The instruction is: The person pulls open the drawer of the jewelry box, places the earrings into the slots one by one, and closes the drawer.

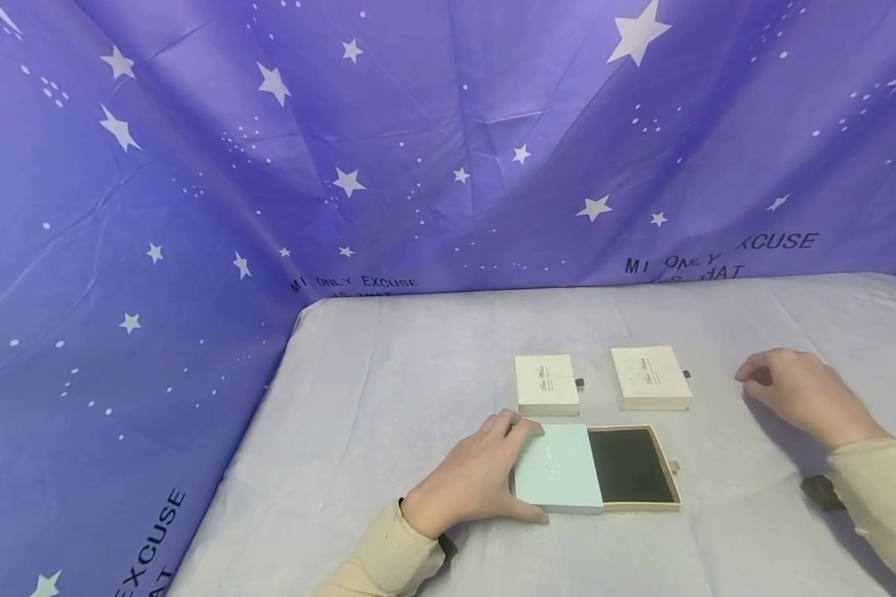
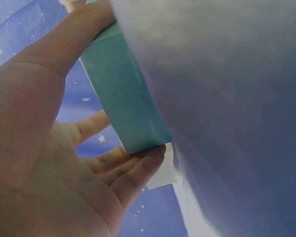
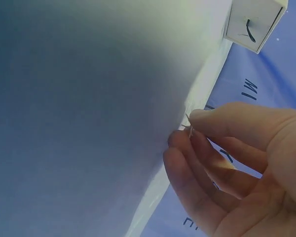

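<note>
A mint-green box [image 1: 557, 469] lies on the table with its drawer [image 1: 635, 466] slid out to the right, showing a black lining. My left hand [image 1: 474, 477] grips the left end of the box, thumb along the near side and fingers at the far side. In the left wrist view the box's end [image 2: 123, 94] sits between thumb and fingers. To the right of the boxes, my right hand [image 1: 806, 394] is held over the table. Between its thumb and forefinger it pinches a tiny, thin, shiny piece [image 3: 190, 124]; I cannot tell its kind.
Two cream boxes, a left one [image 1: 545, 385] and a right one [image 1: 651, 377], stand behind the mint-green box, each with a dark pull tab on the right. A pale cloth covers the table [image 1: 388, 373]. Purple star-printed curtain [image 1: 418, 124] hangs at the back and left.
</note>
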Demonstrator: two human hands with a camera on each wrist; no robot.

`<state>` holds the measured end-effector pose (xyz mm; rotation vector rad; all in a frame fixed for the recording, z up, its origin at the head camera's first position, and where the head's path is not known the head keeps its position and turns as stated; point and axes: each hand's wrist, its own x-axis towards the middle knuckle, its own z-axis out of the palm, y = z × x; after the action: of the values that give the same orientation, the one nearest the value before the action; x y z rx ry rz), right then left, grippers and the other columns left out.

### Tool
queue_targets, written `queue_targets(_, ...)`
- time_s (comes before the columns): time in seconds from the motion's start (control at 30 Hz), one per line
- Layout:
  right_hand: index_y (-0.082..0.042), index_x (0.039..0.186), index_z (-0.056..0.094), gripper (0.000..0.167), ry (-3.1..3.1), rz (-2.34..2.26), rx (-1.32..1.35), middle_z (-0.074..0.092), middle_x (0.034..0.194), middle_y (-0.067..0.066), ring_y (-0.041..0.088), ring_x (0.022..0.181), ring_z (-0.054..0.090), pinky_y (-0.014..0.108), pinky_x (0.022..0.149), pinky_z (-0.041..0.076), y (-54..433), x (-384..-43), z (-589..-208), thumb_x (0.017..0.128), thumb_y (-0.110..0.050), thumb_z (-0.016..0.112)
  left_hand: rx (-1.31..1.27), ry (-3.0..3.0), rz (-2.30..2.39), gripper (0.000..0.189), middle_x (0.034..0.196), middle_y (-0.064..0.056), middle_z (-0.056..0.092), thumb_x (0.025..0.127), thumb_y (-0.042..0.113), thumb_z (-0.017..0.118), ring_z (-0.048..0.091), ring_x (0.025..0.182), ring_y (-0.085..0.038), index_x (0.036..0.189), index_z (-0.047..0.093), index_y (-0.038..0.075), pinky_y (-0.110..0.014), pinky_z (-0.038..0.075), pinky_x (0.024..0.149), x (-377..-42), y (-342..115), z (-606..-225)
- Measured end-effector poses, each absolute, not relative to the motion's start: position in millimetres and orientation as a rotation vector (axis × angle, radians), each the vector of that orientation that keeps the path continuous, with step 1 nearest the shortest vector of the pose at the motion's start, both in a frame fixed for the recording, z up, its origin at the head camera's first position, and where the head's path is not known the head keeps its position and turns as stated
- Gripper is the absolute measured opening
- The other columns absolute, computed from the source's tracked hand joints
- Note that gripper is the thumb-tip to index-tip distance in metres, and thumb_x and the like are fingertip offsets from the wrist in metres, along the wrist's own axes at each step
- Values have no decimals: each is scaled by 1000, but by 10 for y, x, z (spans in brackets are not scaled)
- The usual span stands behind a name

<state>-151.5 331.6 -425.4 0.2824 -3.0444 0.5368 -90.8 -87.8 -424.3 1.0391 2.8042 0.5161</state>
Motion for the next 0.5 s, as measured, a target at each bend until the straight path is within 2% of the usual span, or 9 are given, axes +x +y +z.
queue_targets(0.33, 7, 92, 71, 17, -3036, 594, 266, 68, 88, 30, 54, 86, 61, 64, 76, 46, 3314, -1516, -4269, 77, 0, 65, 1028, 2800, 518, 91, 120, 4, 50, 62, 57, 89, 47, 101, -6, 134, 46, 22, -15, 45, 77, -903, -879, -4246)
queue_targets(0.5, 4, 90, 71, 14, -3015, 598, 290, 68, 86, 29, 52, 83, 62, 63, 75, 46, 3298, -1502, -4253, 76, 1, 67, 1029, 2797, 520, 92, 120, 4, 49, 62, 57, 88, 47, 100, -6, 135, 46, 22, -15, 45, 77, -907, -878, -4248)
